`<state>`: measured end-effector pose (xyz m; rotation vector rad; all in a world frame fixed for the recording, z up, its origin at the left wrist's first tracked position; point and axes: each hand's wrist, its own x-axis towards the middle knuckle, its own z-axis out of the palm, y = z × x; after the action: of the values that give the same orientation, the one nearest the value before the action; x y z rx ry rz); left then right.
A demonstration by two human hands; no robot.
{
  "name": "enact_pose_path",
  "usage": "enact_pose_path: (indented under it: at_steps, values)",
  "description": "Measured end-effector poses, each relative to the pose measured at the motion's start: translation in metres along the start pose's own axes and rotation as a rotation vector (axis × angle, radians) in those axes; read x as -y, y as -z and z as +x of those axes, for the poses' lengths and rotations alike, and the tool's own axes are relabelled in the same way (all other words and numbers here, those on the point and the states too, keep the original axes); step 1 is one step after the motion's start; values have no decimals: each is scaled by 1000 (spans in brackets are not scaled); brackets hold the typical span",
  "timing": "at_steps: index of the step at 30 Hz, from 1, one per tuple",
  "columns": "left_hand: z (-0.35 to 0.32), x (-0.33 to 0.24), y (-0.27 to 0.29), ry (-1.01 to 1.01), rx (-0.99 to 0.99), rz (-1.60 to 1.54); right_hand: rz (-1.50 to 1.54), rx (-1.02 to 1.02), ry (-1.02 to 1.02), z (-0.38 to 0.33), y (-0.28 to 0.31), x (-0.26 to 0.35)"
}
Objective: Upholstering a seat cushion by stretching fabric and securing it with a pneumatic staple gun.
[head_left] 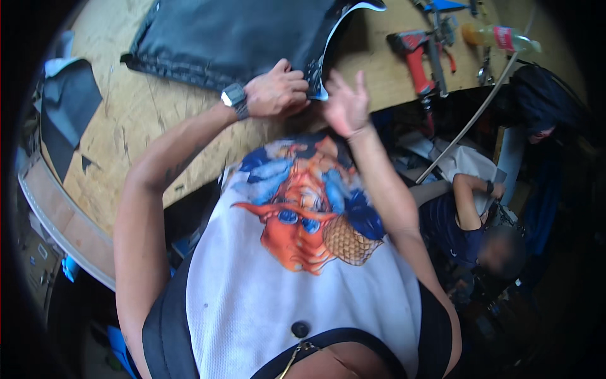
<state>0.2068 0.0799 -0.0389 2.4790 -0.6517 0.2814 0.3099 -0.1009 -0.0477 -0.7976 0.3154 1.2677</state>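
A black padded panel (214, 44), leather-like, lies on the plywood table, and a white edge (327, 60) curves along its right side. My left hand (274, 91), with a watch (233, 95) at the wrist, is closed on the panel's near edge by the right corner. What the curled fingertips pinch underneath is hidden. Just right of that corner, my right hand (347, 107) is open, fingers spread and slightly blurred. It seems to hold nothing; whether it touches the white edge I cannot tell.
On the plywood table (120, 139), a red-and-black hand tool (416, 63) and a bottle of orange liquid (499, 36) lie at the right. Black material scraps (69, 107) are at the left. Another person (464, 215) works at the lower right, beyond a thin rod (470, 120).
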Motion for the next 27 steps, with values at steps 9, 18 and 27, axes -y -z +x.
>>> enact_pose_path:
  at_steps: [9,18,27]
  values:
    - [-20,-24,7,237,20,238,-2240,-751,580,-2,105,151]
    - [-42,-7,8,203,7,93,-1874,-561,420,-21,50,154]
    - [-40,-7,8,200,30,38,-1566,175,328,-108,-5,18]
